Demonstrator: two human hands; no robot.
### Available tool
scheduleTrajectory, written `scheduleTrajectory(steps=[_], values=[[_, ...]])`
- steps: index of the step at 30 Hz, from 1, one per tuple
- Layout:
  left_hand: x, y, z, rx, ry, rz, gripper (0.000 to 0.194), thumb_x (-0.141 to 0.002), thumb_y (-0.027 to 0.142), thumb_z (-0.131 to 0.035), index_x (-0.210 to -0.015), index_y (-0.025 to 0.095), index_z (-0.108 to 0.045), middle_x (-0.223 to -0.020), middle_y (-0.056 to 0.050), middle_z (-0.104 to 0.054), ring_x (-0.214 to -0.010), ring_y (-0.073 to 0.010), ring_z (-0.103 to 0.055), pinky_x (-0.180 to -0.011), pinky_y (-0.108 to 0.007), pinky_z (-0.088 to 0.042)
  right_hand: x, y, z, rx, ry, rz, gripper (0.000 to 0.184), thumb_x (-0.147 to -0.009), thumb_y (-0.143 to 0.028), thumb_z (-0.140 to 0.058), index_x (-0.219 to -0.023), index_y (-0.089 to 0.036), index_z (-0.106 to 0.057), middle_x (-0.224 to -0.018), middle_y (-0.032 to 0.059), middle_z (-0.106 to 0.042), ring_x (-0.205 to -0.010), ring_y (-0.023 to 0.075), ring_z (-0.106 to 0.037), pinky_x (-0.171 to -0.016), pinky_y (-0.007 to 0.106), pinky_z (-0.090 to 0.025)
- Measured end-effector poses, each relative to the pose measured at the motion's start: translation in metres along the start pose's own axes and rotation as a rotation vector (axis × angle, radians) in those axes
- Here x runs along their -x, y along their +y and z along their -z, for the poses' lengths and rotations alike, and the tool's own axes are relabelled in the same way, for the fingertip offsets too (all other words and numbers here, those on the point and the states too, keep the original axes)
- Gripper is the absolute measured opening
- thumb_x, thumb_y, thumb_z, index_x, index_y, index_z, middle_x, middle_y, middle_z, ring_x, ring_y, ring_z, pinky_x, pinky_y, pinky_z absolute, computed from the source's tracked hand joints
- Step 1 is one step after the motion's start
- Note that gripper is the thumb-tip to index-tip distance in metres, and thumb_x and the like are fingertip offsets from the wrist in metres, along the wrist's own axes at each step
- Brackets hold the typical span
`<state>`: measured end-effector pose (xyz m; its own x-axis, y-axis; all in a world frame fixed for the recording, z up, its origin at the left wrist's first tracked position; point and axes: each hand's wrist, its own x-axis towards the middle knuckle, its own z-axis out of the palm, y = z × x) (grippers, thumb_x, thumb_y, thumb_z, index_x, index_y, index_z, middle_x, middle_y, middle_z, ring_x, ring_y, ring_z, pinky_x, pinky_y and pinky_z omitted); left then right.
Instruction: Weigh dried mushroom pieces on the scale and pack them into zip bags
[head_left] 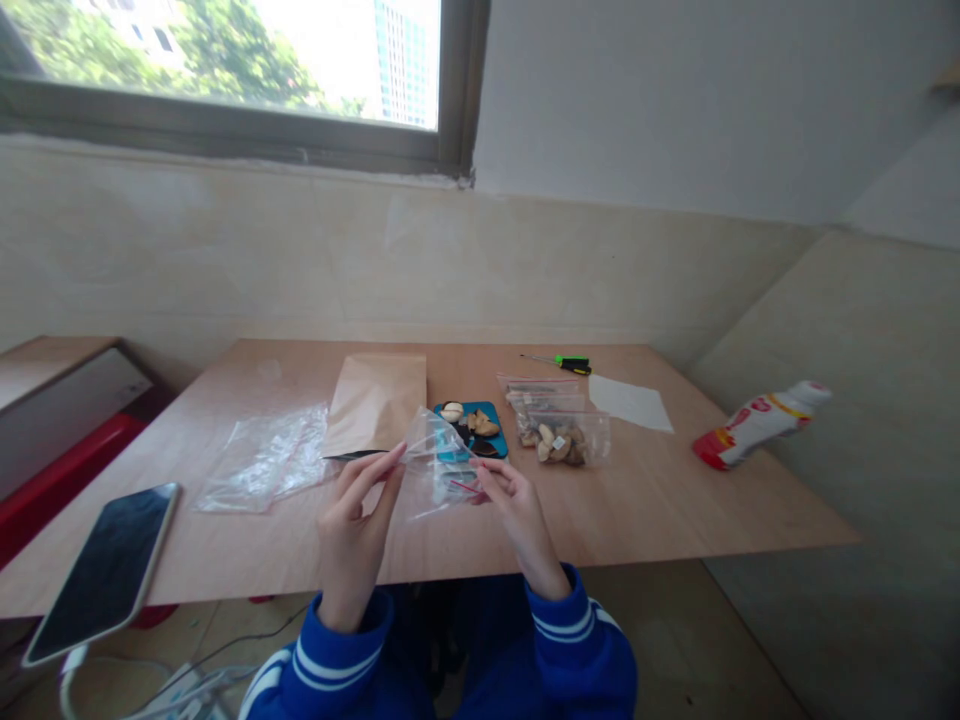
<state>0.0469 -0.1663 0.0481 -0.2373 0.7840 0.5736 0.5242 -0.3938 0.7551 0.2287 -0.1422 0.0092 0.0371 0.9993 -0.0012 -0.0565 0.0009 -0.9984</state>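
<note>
My left hand [358, 530] and my right hand [514, 510] hold a small clear zip bag [435, 465] between them above the near edge of the wooden table [660, 500]. Each hand pinches one side of the bag near its red-striped opening. Just behind the bag lies a blue tray [474, 425] with a few pale and dark pieces on it. To its right lie clear zip bags [559, 425] filled with similar brown and pale pieces.
A brown paper pouch [377, 402] and a pile of clear plastic bags [266, 458] lie left of the tray. A green-handled screwdriver [562, 362], a white sheet [628, 403] and a tipped red-and-white bottle [757, 425] sit to the right. A phone [105, 570] overhangs the table's left corner.
</note>
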Motion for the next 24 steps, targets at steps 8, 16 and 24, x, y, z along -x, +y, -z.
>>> scheduleTrajectory(steps=[8, 16, 24], values=[[-0.02, -0.002, 0.004, -0.022, 0.04, -0.032, 0.025, -0.087, 0.028, -0.059, -0.11, 0.025, -0.068, -0.103, -0.003, -0.065, -0.094, -0.0154, -0.061, -0.075, -0.027, -0.051, -0.053, 0.014, 0.04, 0.73, -0.129, 0.338, 0.055, -0.083, -0.043, -0.062, -0.133, -0.022, -0.052, -0.141, 0.0153, -0.046, -0.136, 0.0303, -0.037, -0.111, 0.051, -0.029], [-0.023, -0.011, -0.008, -0.025, 0.065, -0.017, 0.026, -0.087, 0.032, -0.058, -0.11, 0.025, -0.068, -0.104, -0.004, -0.065, -0.098, -0.017, -0.061, -0.075, -0.027, -0.052, -0.089, 0.029, 0.053, 0.84, -0.261, 0.347, 0.05, -0.083, -0.028, -0.064, -0.132, -0.026, -0.054, -0.143, 0.0126, -0.045, -0.134, 0.0276, -0.041, -0.111, 0.048, -0.032], [-0.015, -0.026, -0.014, -0.035, 0.033, 0.073, 0.029, -0.086, 0.037, -0.06, -0.111, 0.026, -0.068, -0.104, -0.004, -0.066, -0.098, -0.0188, -0.06, -0.091, -0.035, -0.047, -0.088, 0.023, 0.057, 0.792, -0.173, 0.419, 0.023, -0.087, -0.027, -0.059, -0.107, -0.023, -0.071, -0.112, 0.0095, -0.064, -0.107, 0.0225, -0.061, -0.098, 0.04, -0.045]])
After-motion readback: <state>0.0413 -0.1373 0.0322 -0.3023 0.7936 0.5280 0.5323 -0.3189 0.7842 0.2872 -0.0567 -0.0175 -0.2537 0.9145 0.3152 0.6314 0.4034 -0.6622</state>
